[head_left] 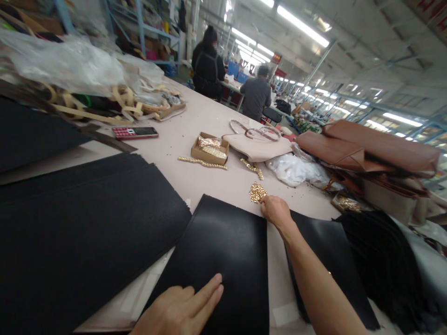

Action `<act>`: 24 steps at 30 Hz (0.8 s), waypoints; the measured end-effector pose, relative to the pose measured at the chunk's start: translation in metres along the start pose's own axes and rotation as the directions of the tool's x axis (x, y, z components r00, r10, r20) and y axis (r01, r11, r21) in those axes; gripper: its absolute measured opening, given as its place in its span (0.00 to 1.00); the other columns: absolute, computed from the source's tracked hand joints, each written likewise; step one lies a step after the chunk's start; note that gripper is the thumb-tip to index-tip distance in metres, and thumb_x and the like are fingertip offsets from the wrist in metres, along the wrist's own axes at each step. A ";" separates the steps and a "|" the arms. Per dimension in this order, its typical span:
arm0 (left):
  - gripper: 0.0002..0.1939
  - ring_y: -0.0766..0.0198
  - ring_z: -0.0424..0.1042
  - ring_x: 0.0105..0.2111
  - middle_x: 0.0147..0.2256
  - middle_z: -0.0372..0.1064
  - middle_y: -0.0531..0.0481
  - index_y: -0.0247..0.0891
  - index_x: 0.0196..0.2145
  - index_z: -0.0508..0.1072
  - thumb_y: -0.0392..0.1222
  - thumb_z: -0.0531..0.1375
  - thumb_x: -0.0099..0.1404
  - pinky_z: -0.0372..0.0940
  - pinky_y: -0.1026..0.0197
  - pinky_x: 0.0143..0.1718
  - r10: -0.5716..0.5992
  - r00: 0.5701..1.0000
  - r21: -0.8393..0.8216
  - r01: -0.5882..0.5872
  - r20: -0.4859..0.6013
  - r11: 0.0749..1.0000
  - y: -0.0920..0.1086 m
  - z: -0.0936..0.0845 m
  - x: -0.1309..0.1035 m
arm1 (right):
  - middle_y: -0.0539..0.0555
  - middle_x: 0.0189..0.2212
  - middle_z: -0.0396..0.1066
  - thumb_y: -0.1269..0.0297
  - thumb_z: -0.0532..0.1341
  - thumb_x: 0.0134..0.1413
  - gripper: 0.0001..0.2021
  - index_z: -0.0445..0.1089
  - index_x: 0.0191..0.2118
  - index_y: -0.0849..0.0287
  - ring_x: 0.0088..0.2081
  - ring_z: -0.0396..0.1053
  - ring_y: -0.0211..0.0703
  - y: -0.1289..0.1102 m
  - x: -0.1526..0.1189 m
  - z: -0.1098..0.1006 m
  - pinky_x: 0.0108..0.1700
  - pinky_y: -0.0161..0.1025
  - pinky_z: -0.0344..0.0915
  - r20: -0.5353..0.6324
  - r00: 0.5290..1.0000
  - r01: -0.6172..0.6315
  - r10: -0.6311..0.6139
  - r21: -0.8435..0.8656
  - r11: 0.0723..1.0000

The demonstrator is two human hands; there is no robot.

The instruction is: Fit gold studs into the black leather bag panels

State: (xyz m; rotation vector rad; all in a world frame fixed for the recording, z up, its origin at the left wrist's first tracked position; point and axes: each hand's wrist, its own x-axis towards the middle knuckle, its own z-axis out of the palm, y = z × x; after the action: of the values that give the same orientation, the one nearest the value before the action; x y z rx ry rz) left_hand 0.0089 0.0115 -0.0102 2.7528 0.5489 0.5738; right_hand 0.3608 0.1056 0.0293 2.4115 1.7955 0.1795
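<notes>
Because the left hand lies over the near part of the black panel with two fingers extended side by side and the rest curled under, the panel looks only lightly steadied; whether the fingertips press down cannot be told. A sideways push there could skew the panel or scuff its glossy face. To its left, a stack of black sheets comes close to the panel's edge, so a slip that way might make the two overlap. On the right, the bare forearm passes over another black sheet — a dropped elbow could drag it out of line.

Farther on, the right hand reaches past the panel's far corner to a pile of gold-coloured links on the surface. Its fingers are bent together at the pile's near edge; whether they pinch a link is hidden. Small, loose metal pieces could scatter if knocked — or scratch the panel if dragged across it. Beyond lie two gold strips, one left, one right, and an open cardboard box, easily bumped by an overlong reach.
</notes>
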 end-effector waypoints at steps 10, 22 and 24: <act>0.32 0.60 0.76 0.34 0.61 0.65 0.49 0.37 0.57 0.70 0.49 0.68 0.58 0.71 0.57 0.34 -0.002 0.999 0.133 -0.004 0.044 0.991 0.007 -0.009 0.008 | 0.58 0.41 0.78 0.66 0.53 0.64 0.14 0.78 0.41 0.57 0.43 0.75 0.48 0.012 -0.017 -0.003 0.45 0.38 0.64 -0.022 0.991 0.132 -0.131 0.063 0.989; 0.31 0.59 0.77 0.34 0.61 0.63 0.47 0.36 0.57 0.71 0.44 0.67 0.55 0.73 0.55 0.32 0.026 0.998 0.102 -0.031 0.056 0.994 0.005 -0.007 0.009 | 0.53 0.44 0.79 0.70 0.54 0.60 0.16 0.79 0.46 0.56 0.46 0.76 0.45 0.034 -0.026 0.017 0.51 0.36 0.67 -0.088 0.993 0.098 -0.075 0.310 0.946; 0.31 0.58 0.77 0.34 0.61 0.63 0.47 0.36 0.57 0.71 0.44 0.67 0.56 0.73 0.55 0.33 0.035 0.998 0.098 -0.040 0.056 0.994 0.004 -0.006 0.009 | 0.54 0.44 0.80 0.70 0.54 0.59 0.16 0.79 0.46 0.57 0.46 0.77 0.47 0.036 -0.027 0.018 0.51 0.38 0.67 -0.100 0.993 0.097 -0.068 0.321 0.942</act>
State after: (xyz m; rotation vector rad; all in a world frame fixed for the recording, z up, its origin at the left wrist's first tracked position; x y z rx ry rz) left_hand 0.0149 0.0122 -0.0008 2.8680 0.5277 0.4919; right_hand 0.3907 0.0693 0.0177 2.5699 2.1095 -0.0247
